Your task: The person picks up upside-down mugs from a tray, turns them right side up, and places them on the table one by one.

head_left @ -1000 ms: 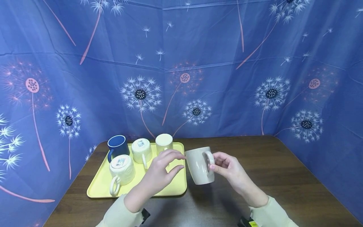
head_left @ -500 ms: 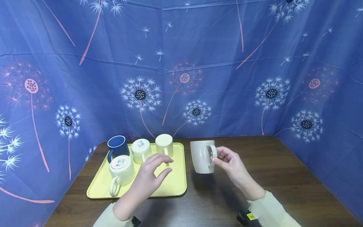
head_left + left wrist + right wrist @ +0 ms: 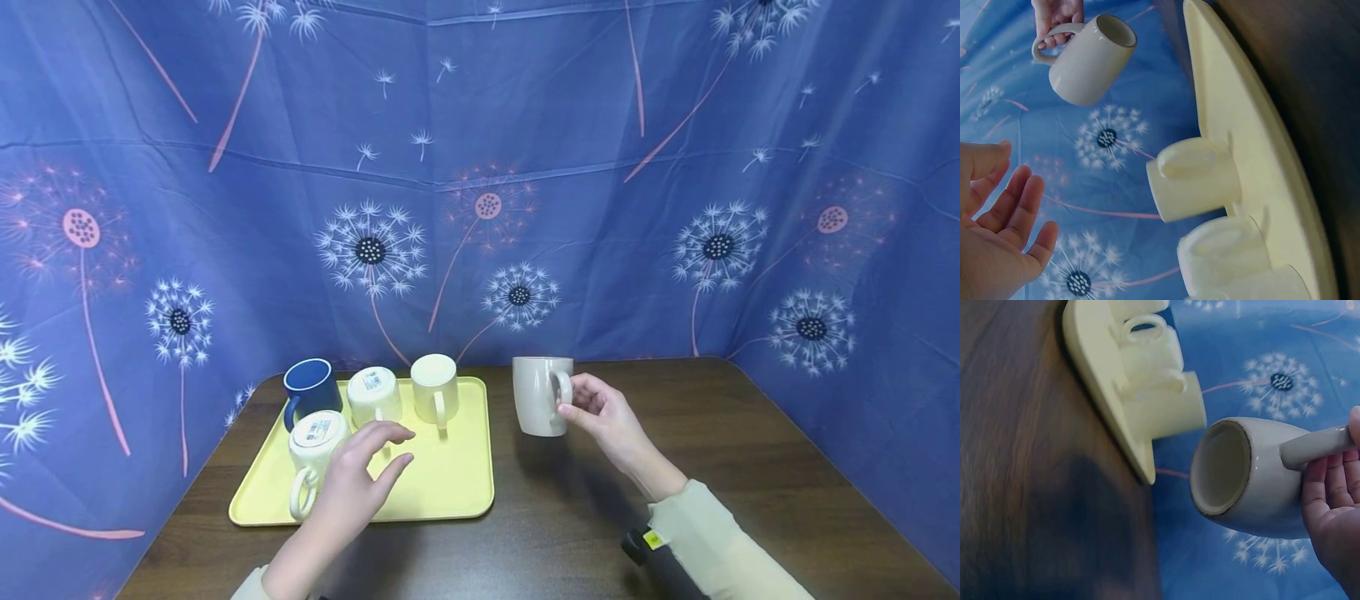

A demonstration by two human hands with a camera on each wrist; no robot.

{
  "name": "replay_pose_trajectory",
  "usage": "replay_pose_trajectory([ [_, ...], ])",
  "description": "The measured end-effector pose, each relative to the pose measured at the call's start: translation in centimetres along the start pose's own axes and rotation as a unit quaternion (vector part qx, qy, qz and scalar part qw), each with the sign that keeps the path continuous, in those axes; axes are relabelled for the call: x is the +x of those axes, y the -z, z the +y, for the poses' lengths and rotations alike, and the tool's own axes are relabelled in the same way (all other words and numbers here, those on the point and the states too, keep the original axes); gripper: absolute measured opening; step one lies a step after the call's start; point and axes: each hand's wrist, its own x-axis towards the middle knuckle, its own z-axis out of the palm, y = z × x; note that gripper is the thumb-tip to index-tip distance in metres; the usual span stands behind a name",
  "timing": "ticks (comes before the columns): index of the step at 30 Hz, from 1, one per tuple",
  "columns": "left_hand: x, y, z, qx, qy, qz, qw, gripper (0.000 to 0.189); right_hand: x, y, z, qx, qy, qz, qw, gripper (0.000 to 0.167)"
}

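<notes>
My right hand (image 3: pixel 611 421) grips the handle of a glossy light grey mug (image 3: pixel 538 400), just right of the yellow tray (image 3: pixel 450 497). The mug hangs upright above the table, its shadow below it. In the right wrist view, the underside of the grey mug (image 3: pixel 1219 469) shows with a brown-edged ring. My left hand (image 3: pixel 352 479) hovers over the front of the tray, fingers loosely bent and thumb apart, holding nothing. It overlaps an upside-down white mug (image 3: pixel 317 442) in the head view. In the left wrist view, nothing lies between the left hand's fingers (image 3: pixel 1019 206).
On the tray, a dark blue mug (image 3: pixel 312 387) stands upright at the back left. Beside it sits another upside-down white mug (image 3: pixel 372 398) with a label, then a pale yellow mug (image 3: pixel 435 392). A blue dandelion-print cloth (image 3: pixel 600 275) rises behind the brown table (image 3: pixel 750 483).
The grey mug has moved up and away from me in my right hand, from tilted to upright. My left hand has drawn away from it, down and left over the tray.
</notes>
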Motion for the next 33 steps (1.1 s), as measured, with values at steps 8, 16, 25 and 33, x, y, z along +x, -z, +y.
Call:
replay_pose_trajectory([
  [8, -1.5, 1.1, -1.6, 0.029, 0.034, 0.006, 0.999, 0.039, 1.4, 0.4, 1.7, 0.0, 0.019, 0.015, 0.9997, 0.029],
  [16, -2.9, 2.0, -2.8, 0.055, 0.053, 0.021, 0.9968, 0.039, 2.4, 0.7, 3.2, 0.009, 0.031, 0.031, 0.999, 0.029],
  [25, -4.1, 3.1, -3.5, 0.086, 0.107, 0.026, 0.9902, 0.044, 3.5, 1.0, 4.9, 0.023, 0.031, 0.051, 0.998, 0.028],
  [33, -5.0, 4.3, -4.5, 0.097, 0.164, 0.003, 0.9816, 0.043, 4.4, 1.4, 6.3, 0.018, 0.009, 0.06, 0.998, 0.031],
])
